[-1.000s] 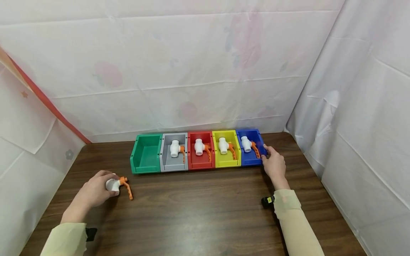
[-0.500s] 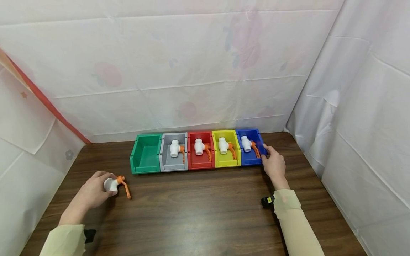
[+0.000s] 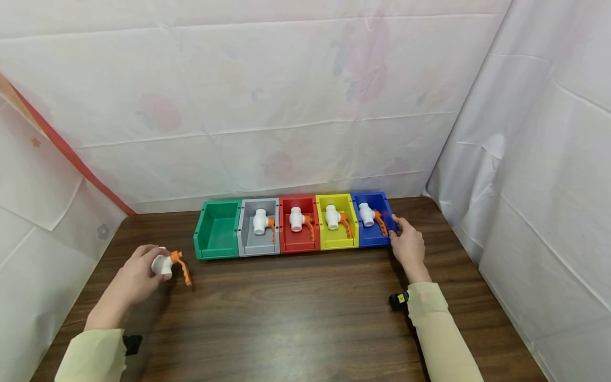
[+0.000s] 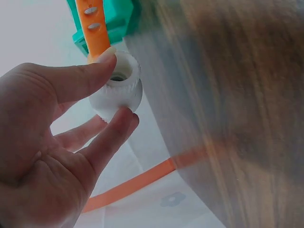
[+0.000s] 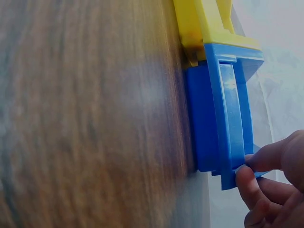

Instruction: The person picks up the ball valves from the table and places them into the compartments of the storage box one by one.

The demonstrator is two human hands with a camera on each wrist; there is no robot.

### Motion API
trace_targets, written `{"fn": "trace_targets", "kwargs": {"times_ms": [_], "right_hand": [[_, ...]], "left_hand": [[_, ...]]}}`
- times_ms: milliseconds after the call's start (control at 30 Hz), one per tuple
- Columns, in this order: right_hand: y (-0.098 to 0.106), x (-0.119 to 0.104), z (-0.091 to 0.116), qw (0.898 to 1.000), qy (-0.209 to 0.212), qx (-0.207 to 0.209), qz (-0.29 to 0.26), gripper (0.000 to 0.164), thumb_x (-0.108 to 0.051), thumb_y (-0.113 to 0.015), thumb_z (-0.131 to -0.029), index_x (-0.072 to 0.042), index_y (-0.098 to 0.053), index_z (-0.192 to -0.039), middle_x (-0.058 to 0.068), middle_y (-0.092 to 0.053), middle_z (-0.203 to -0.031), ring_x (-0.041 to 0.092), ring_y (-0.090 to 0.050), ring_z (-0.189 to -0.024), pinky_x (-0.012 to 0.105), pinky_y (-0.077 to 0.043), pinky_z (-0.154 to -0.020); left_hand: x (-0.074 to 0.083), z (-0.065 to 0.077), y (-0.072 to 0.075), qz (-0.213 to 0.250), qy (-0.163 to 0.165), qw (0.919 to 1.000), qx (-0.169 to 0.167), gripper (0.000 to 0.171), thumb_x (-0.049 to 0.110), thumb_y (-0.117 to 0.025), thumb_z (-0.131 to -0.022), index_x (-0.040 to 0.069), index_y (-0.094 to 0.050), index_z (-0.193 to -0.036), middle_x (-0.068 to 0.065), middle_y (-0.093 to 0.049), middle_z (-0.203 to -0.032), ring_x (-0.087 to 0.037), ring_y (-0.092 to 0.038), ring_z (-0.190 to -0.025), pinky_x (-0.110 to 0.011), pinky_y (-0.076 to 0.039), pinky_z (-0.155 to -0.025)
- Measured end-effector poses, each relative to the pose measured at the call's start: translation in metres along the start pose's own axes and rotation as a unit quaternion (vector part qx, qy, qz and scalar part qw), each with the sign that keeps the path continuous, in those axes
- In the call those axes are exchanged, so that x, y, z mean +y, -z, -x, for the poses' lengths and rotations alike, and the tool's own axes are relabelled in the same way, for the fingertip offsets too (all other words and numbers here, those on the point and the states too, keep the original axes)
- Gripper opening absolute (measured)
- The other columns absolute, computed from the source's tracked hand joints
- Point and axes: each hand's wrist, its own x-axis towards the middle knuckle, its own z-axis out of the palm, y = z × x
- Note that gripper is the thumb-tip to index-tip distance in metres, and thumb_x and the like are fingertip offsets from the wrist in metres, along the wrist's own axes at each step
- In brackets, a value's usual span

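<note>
My left hand [image 3: 136, 276] pinches a white ball valve [image 3: 162, 265] with an orange lever handle [image 3: 182, 268], left of the green bin. In the left wrist view the thumb and fingers lie on either side of the white body [image 4: 126, 92], its round opening showing. My right hand [image 3: 408, 244] grips the right side wall of the blue bin [image 3: 374, 241]. Up close, thumb and forefinger pinch the blue bin's edge [image 5: 228, 118]. Inside the blue bin lies another ball valve [image 3: 367, 215]; the right wrist view does not show it.
The green bin [image 3: 217, 252] holds nothing. The grey bin [image 3: 260, 249], red bin [image 3: 300, 246] and yellow bin [image 3: 339, 244] each hold one ball valve, joined in a row with the blue one. Behind the wooden table [image 3: 296, 318] hangs a white curtain [image 3: 286, 106].
My left hand has shifted a little left and farther up the table with the ball valve in its grip. My right hand stays at the blue bin.
</note>
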Motion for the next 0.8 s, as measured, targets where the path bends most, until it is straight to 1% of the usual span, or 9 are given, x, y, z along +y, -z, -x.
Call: {"fn": "trace_targets", "kwargs": {"times_ms": [233, 333, 467, 600, 667, 800], "right_hand": [[-0.001, 0.000, 0.001, 1.000, 0.003, 0.005, -0.001, 0.044, -0.013, -0.065, -0.097, -0.014, -0.058, -0.140, 0.020, -0.065, -0.125, 0.044, -0.063, -0.107, 0.059, -0.049, -0.081], [-0.001, 0.000, 0.001, 1.000, 0.006, 0.008, -0.003, 0.044, -0.013, -0.065, -0.097, -0.014, -0.058, -0.140, 0.020, -0.066, -0.125, 0.044, -0.063, -0.107, 0.059, -0.049, -0.081], [0.000, -0.001, 0.001, 1.000, 0.007, 0.007, -0.005, 0.043, -0.013, -0.065, -0.097, -0.014, -0.058, -0.140, 0.020, -0.066, -0.125, 0.044, -0.063, -0.106, 0.059, -0.049, -0.080], [0.000, -0.001, 0.001, 1.000, 0.002, 0.003, -0.005, 0.043, -0.013, -0.064, -0.097, -0.014, -0.058, -0.140, 0.020, -0.065, -0.125, 0.044, -0.063, -0.107, 0.059, -0.049, -0.082], [0.000, -0.001, 0.001, 1.000, 0.001, 0.003, -0.004, 0.043, -0.013, -0.064, -0.097, -0.013, -0.058, -0.140, 0.021, -0.065, -0.125, 0.044, -0.063, -0.107, 0.059, -0.049, -0.082], [0.000, 0.000, 0.001, 1.000, 0.003, 0.004, -0.003, 0.044, -0.013, -0.065, -0.097, -0.014, -0.058, -0.141, 0.020, -0.066, -0.124, 0.044, -0.063, -0.106, 0.059, -0.049, -0.081]], "left_hand": [[0.007, -0.006, 0.005, 0.005, -0.017, 0.9998, 0.011, 0.047, 0.007, -0.077, -0.084, -0.002, -0.056, -0.125, -0.035, -0.035, -0.137, -0.055, -0.049, -0.107, -0.071, -0.042, -0.082], [0.012, -0.009, 0.007, 0.005, -0.023, 0.9994, 0.025, 0.047, 0.007, -0.078, -0.084, -0.001, -0.056, -0.125, -0.034, -0.035, -0.138, -0.054, -0.049, -0.108, -0.071, -0.042, -0.083], [0.015, -0.012, 0.009, 0.004, -0.038, 0.9980, 0.051, 0.050, 0.005, -0.079, -0.082, -0.002, -0.057, -0.126, -0.035, -0.035, -0.138, -0.053, -0.051, -0.104, -0.069, -0.044, -0.081], [0.020, -0.017, 0.010, 0.006, -0.042, 0.9962, 0.076, 0.051, 0.004, -0.079, -0.082, -0.001, -0.056, -0.128, -0.035, -0.035, -0.139, -0.053, -0.052, -0.104, -0.068, -0.045, -0.078], [0.024, -0.019, 0.012, 0.008, -0.041, 0.9957, 0.082, 0.052, 0.003, -0.079, -0.082, -0.001, -0.056, -0.129, -0.034, -0.034, -0.141, -0.054, -0.051, -0.106, -0.068, -0.045, -0.079], [0.030, -0.025, 0.015, 0.010, -0.051, 0.9940, 0.096, 0.051, 0.001, -0.077, -0.083, -0.002, -0.055, -0.130, -0.035, -0.033, -0.142, -0.054, -0.050, -0.108, -0.066, -0.046, -0.079]]}}
